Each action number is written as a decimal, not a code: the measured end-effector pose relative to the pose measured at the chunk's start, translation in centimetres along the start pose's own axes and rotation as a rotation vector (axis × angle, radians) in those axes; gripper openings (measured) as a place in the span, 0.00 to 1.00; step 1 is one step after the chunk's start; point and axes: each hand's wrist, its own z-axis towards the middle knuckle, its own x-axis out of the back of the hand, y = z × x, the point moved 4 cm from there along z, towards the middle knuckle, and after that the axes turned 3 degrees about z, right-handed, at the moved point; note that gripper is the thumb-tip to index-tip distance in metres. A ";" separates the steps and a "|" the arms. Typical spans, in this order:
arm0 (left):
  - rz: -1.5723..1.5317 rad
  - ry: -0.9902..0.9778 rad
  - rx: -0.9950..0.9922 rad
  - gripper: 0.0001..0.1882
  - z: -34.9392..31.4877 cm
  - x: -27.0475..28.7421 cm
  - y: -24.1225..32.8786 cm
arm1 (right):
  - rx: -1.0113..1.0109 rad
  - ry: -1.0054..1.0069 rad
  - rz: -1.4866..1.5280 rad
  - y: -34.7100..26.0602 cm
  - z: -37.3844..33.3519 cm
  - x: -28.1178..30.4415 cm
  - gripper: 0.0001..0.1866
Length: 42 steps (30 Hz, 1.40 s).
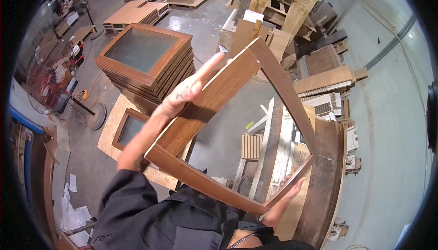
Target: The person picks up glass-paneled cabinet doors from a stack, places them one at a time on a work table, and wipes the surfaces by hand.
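Note:
A brown wooden frame (pixel 205 101) is held up tilted in front of me, its broad rail toward the left. My left hand (pixel 182 95) presses against that rail's outer edge, thumb on the edge and fingers stretched along it. At the lower right corner my right hand (pixel 292 189) grips the short side, its fingertips showing past the wood. The rest of that hand is hidden behind the frame. Floor and boards show through the opening; I cannot tell whether a pane fills it.
A tall stack of similar frames with glass panes (pixel 146 49) stands at the left, with another paned frame (pixel 130 129) on a board beside it. A pedestal fan (pixel 96 115) is farther left. Under the held frame lie metal rails (pixel 280 158). Scrap boards (pixel 324 78) lean along the right wall.

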 end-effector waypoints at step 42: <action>1.274 -0.270 0.501 0.35 -1.5 -23.8 -46.3 | -0.196 1.014 -1.289 -8.5 -8.1 34.2 0.49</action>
